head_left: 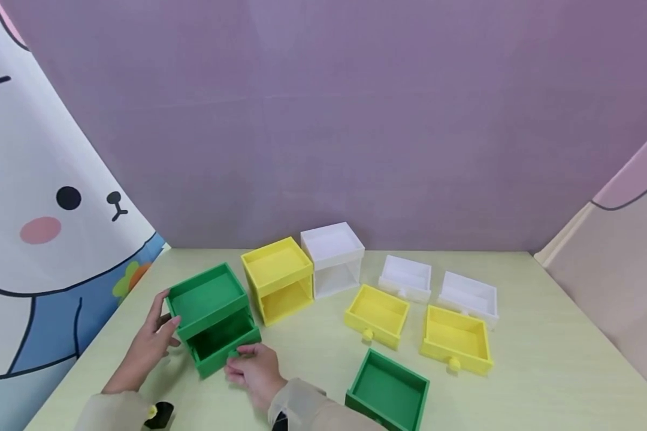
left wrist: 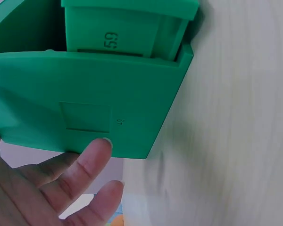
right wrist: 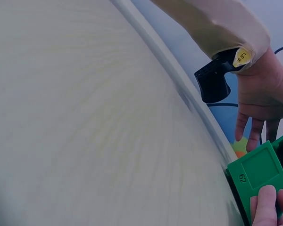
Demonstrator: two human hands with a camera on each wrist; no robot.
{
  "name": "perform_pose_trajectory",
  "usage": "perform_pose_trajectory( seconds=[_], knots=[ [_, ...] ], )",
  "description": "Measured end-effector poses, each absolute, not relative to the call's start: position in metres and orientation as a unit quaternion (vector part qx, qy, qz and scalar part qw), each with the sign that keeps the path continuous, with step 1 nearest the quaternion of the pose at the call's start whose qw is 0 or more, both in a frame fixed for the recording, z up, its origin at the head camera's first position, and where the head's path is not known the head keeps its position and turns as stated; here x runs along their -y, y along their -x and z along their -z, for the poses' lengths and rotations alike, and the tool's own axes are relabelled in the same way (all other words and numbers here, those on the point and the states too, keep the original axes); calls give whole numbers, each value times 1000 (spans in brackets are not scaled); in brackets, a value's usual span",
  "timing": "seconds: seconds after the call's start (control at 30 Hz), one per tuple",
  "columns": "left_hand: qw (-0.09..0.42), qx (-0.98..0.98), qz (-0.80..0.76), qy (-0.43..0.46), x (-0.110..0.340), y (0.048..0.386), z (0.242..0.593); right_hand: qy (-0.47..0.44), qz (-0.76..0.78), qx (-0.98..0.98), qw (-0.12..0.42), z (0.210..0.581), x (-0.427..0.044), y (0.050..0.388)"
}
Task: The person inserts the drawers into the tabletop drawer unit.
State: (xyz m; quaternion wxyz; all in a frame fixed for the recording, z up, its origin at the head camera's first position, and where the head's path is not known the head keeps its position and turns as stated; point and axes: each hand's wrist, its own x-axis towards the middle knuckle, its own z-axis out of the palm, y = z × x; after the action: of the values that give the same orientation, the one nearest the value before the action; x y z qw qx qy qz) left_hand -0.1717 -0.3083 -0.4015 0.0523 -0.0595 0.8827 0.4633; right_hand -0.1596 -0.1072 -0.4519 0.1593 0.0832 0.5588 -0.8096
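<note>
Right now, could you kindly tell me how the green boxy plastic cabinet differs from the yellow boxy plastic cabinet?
The green cabinet has a green drawer in its lower part, whereas the yellow cabinet shows none inside. The left hand touches the green cabinet; no hand touches the yellow cabinet. The green cabinet stands nearer the person than the yellow cabinet. Both have rimmed tops.

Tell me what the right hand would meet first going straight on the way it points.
Likely the front of the green drawer in the green cabinet: the right hand is at that drawer's knob, though exact depth is unclear.
</note>
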Motion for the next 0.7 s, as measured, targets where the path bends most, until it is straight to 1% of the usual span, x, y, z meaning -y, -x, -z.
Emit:
perform_pose_trajectory(
  seconds=[0.7],
  knots=[
    [44,-879,-471,57,302,171,402,-69,820,-551,139,453,114,172]
  ],
)
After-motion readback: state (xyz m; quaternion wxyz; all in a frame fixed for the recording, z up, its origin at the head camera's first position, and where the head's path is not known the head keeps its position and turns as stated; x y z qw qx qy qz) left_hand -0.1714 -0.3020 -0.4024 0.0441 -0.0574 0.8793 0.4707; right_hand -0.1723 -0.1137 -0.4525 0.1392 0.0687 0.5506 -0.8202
